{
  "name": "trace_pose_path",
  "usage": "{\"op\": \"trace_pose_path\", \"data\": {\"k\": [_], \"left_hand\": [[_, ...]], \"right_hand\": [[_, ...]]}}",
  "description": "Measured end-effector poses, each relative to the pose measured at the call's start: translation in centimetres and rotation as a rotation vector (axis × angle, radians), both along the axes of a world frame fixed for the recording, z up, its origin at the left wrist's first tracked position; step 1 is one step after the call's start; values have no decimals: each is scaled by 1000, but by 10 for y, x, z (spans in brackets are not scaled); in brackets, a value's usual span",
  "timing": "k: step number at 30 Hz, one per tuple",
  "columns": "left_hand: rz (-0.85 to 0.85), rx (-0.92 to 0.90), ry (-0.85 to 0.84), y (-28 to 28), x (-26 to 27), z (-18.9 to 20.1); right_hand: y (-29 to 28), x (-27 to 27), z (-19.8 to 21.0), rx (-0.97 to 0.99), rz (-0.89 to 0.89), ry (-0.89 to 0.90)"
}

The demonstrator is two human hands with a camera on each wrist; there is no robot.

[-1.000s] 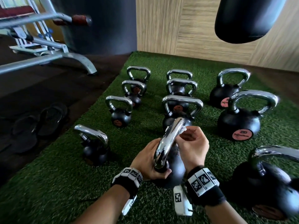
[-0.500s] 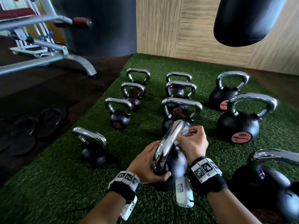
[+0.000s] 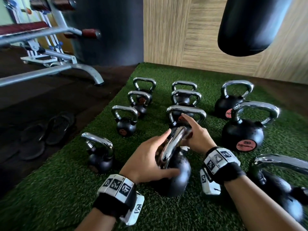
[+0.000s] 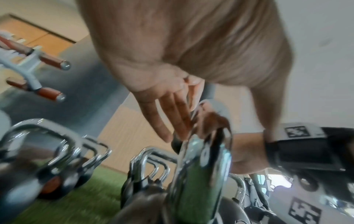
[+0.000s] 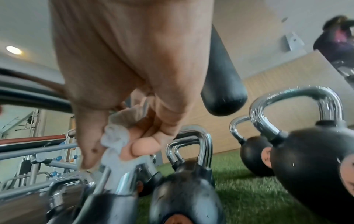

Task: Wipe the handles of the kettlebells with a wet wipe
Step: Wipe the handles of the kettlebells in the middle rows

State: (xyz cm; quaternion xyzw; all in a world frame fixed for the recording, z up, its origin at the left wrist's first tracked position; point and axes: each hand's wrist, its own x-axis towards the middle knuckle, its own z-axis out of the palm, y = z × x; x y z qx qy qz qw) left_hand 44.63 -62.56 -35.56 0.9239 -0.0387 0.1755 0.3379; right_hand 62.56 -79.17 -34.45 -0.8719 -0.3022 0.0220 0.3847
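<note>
Wiping was under way on the near kettlebell (image 3: pixel 173 177), which sat on the turf (image 3: pixel 50 189). The right hand (image 3: pixel 196 137) pinched the wipe (image 5: pixel 116 136) against its handle (image 3: pixel 175 144), index finger out straight. The left hand (image 3: pixel 146 160) steadied the bell, fingers straight along the handle, thumb on the ball. One handle looked part done; which others were finished could not be told. Eleven kettlebells showed on the turf, one wipe, and two sandals (image 3: pixel 50 130) on the floor.
</note>
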Motion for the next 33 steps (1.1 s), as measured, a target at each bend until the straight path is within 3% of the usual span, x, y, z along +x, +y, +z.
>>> {"op": "trace_pose_path", "data": {"k": [2,9,18,24,30,33], "left_hand": [[88,118,-42,-10,2,11],[147,148,78,-12,5,21],[-121,344,277,40,27,52],[-48,290,221,43,50,53],[-1,90,75,49,52,29],[-39,98,96,46,54,36]], "right_hand": [[-2,2,12,-83,90,-18],[-6,-6,14,-129,66,-63],[-49,-53,18,-96,-33,-104],[-70,-96,12,-113,-78,-175],[-62,-103,3,-56,-155,-255],[-60,-102,5,-104,-167,-231]]}}
